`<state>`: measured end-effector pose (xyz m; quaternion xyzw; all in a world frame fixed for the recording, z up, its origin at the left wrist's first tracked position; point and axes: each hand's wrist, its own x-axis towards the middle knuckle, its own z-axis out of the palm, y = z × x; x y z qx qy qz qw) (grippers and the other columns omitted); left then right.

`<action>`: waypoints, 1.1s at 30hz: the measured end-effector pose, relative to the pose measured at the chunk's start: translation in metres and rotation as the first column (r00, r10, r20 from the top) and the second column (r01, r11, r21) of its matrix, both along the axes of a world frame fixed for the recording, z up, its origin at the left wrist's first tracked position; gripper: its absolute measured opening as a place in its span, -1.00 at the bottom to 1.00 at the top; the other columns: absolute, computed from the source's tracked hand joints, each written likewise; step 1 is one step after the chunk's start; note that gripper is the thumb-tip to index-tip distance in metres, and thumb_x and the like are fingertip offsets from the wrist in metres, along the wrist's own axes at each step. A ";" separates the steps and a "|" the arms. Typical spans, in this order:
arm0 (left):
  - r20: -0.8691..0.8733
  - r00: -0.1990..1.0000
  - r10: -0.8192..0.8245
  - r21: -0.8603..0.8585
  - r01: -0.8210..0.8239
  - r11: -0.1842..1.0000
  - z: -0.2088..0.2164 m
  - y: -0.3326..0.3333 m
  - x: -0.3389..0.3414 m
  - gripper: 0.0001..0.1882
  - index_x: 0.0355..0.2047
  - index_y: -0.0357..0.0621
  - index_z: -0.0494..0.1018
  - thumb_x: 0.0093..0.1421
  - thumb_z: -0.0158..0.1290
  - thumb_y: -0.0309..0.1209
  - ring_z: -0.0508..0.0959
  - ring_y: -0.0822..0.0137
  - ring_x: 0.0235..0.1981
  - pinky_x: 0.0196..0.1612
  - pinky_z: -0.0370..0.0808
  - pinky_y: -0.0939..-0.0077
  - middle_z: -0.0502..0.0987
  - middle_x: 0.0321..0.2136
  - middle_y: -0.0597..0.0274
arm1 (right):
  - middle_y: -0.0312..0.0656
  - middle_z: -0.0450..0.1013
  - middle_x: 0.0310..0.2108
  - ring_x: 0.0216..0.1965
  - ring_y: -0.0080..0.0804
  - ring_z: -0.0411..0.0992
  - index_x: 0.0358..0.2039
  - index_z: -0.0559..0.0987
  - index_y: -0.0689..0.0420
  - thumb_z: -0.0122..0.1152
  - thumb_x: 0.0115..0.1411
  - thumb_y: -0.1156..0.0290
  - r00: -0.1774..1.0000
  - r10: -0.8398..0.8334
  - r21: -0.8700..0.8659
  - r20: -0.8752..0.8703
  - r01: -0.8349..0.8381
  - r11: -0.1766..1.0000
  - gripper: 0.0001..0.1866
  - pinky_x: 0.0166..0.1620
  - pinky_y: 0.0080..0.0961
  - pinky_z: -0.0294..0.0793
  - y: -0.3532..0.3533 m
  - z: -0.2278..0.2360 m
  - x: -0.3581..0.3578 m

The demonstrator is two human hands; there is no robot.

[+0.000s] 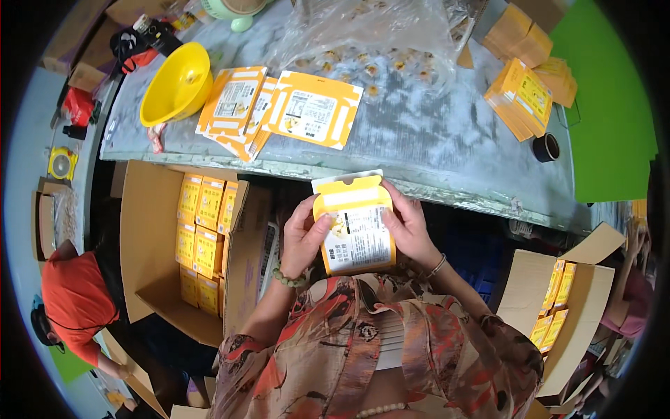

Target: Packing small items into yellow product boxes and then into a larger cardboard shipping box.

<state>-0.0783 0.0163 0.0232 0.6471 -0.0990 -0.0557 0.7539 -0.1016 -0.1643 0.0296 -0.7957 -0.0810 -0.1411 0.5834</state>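
Note:
Both hands hold one small yellow and white carton [356, 234] in front of my chest, its top flap raised. My left hand [301, 237] grips its left edge; a bead bracelet is on that wrist. My right hand [408, 227] grips its right edge, with a thin bangle on the wrist. The carton sits just below the near edge of the grey worktable [433, 140].
Flat unfolded cartons [279, 108] lie on the table beside a yellow funnel [178, 84] and a clear plastic bag [377, 42]. More stacked flats [523, 98] and a tape roll [546, 147] are right. Cardboard boxes with packed cartons stand left [202, 237] and right [558, 307]. A person in red [70, 300] crouches left.

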 end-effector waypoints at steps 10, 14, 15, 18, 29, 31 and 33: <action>0.053 0.992 0.112 0.068 -0.116 0.991 0.032 -0.003 0.006 -0.76 -0.34 -0.29 0.37 0.12 -0.18 -0.36 0.35 0.38 -0.30 -0.24 0.29 0.56 0.34 -0.32 0.11 | -0.14 0.32 -0.39 -0.36 -0.47 0.31 -0.22 0.37 0.26 -0.11 0.07 0.46 0.946 0.119 -0.037 -0.303 -0.137 0.990 -0.75 -0.29 -0.66 0.27 -0.011 0.010 0.006; 0.301 0.922 -0.244 0.359 0.127 0.925 0.024 0.013 0.009 -0.75 -0.28 -0.25 0.37 0.06 -0.11 -0.38 0.29 0.22 -0.14 -0.14 0.24 0.48 0.30 -0.20 -0.02 | -0.12 0.31 -0.35 -0.30 -0.38 0.32 -0.28 0.43 0.20 0.00 -0.02 0.50 0.944 0.296 -0.106 -0.145 -0.312 0.944 -0.76 -0.26 -0.62 0.28 -0.019 0.018 0.003; 0.251 0.924 -0.289 0.374 0.183 0.909 0.026 0.014 0.008 -0.76 -0.33 -0.26 0.39 0.02 -0.06 -0.37 0.32 0.23 -0.18 -0.17 0.26 0.49 0.33 -0.25 0.01 | -0.13 0.30 -0.35 -0.31 -0.38 0.31 -0.34 0.46 0.19 0.05 -0.06 0.51 0.937 0.327 -0.083 -0.127 -0.338 0.937 -0.79 -0.28 -0.61 0.29 -0.020 0.016 0.002; 0.184 0.938 -0.296 0.358 0.216 0.908 0.021 0.010 0.006 -0.77 -0.46 -0.28 0.44 -0.09 0.05 -0.35 0.38 0.28 -0.31 -0.27 0.31 0.50 0.39 -0.38 0.09 | -0.22 0.34 -0.50 -0.57 -0.48 0.35 -0.48 0.51 0.11 0.23 -0.21 0.40 0.962 0.274 -0.110 0.003 -0.272 0.956 -0.80 -0.51 -0.64 0.29 -0.019 0.005 0.003; -0.533 0.583 -0.613 -0.468 0.399 0.788 0.021 0.059 0.026 -0.54 -0.13 -0.21 0.16 0.10 -0.25 -0.11 0.40 0.36 -0.27 -0.29 0.42 0.49 0.35 -0.29 0.10 | -0.14 0.35 -0.40 -0.37 -0.46 0.33 -0.22 0.30 0.34 0.36 -0.38 0.45 0.957 0.271 -0.100 0.108 -0.261 0.960 -0.35 -0.31 -0.62 0.33 -0.014 0.077 0.036; -0.529 0.494 -0.690 -0.749 0.111 0.653 0.036 0.037 0.021 -0.49 -0.12 -0.22 0.16 0.08 -0.24 -0.06 0.45 0.32 -0.39 -0.33 0.44 0.48 0.40 -0.38 0.10 | -0.09 0.39 -0.39 -0.29 -0.33 0.35 -0.32 0.36 0.31 0.38 -0.42 0.18 0.848 0.504 -0.279 0.164 -0.451 0.848 -0.35 -0.27 -0.56 0.33 -0.003 0.097 0.038; -0.633 0.612 -0.475 -0.689 -0.166 0.705 0.062 0.032 0.022 -0.54 -0.12 -0.24 0.17 0.06 -0.17 -0.16 0.45 0.28 -0.38 -0.29 0.43 0.46 0.41 -0.38 0.10 | -0.09 0.40 -0.37 -0.26 -0.28 0.35 -0.33 0.38 0.28 0.35 -0.42 0.10 0.723 0.614 -0.308 0.316 -0.534 0.787 -0.33 -0.25 -0.53 0.32 0.022 0.105 0.048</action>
